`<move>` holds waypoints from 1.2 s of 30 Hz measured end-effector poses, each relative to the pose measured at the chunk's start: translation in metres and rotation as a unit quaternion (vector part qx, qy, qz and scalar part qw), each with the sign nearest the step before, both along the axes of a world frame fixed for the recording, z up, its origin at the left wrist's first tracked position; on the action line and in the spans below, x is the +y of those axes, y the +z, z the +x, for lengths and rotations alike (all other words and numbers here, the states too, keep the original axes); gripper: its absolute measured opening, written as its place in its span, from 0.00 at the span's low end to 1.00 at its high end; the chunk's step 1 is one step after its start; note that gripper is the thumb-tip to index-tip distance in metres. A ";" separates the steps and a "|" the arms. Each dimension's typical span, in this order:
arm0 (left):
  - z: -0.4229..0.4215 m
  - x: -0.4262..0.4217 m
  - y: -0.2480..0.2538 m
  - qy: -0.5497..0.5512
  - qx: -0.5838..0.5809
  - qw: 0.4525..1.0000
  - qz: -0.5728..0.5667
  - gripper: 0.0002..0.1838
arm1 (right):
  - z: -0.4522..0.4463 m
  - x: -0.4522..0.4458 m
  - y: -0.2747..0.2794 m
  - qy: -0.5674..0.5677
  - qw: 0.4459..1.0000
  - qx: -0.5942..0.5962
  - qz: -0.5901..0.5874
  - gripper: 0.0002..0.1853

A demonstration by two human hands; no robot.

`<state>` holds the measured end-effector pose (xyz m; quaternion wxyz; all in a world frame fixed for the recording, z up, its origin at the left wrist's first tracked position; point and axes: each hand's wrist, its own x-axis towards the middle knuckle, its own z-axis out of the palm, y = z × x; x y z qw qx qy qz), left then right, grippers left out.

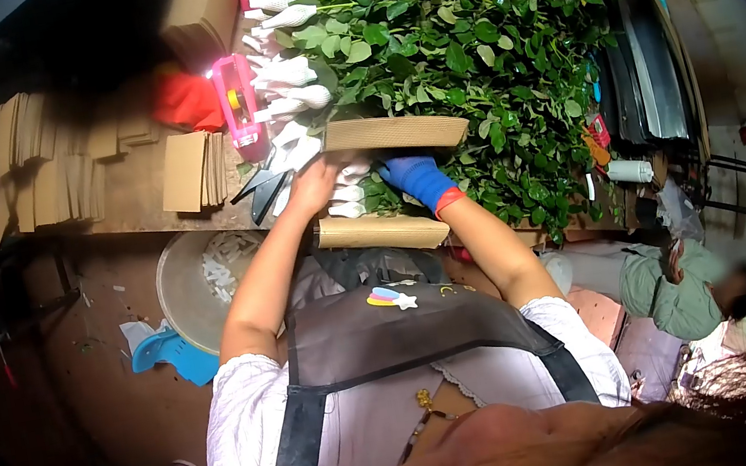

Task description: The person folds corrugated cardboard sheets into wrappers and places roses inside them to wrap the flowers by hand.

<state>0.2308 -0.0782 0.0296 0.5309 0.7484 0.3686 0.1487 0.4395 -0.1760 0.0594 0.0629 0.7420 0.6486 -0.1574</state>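
My bare left hand (316,186) is at the inner edge of an upright corrugated cardboard strip (396,133), beside white-netted flower buds (347,202). Its fingers are bunched together, and I cannot make out what they hold. My right hand (419,178), in a blue glove with a red cuff, reaches among green leafy stems below the same strip. Its fingertips are hidden by leaves and cardboard. Nearer my apron lies a second folded cardboard piece (383,232). Black-handled scissors (264,192) rest left of my left hand.
A large pile of leafy stems (480,47) with netted heads covers the table. To the left are a pink tape dispenser (238,103) and cardboard stacks (191,172). Below stand a round bin (190,288) and a blue dustpan (174,355). Another person (678,288) is at right.
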 end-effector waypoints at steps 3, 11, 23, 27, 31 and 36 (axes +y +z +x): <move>0.003 -0.007 0.000 0.030 0.038 0.998 0.047 0.18 | -0.001 0.004 0.008 -0.021 0.999 0.024 -0.016 0.31; -0.016 -0.027 0.015 0.121 -0.044 0.991 -0.044 0.20 | -0.004 0.010 0.013 -0.079 0.995 0.015 -0.057 0.36; -0.003 -0.007 0.051 -0.076 0.141 0.983 0.086 0.21 | -0.005 0.006 -0.003 -0.081 0.995 0.040 0.033 0.35; 0.013 0.000 0.044 -0.118 0.163 0.980 0.004 0.24 | -0.002 -0.002 -0.021 -0.070 0.996 -0.005 0.059 0.34; -0.018 -0.009 0.038 -0.007 0.083 0.996 -0.021 0.20 | -0.006 0.008 0.015 -0.092 0.995 0.026 -0.016 0.35; -0.074 -0.006 -0.008 0.116 -0.072 0.989 -0.051 0.14 | 0.005 -0.002 0.019 -0.053 0.991 0.122 -0.028 0.38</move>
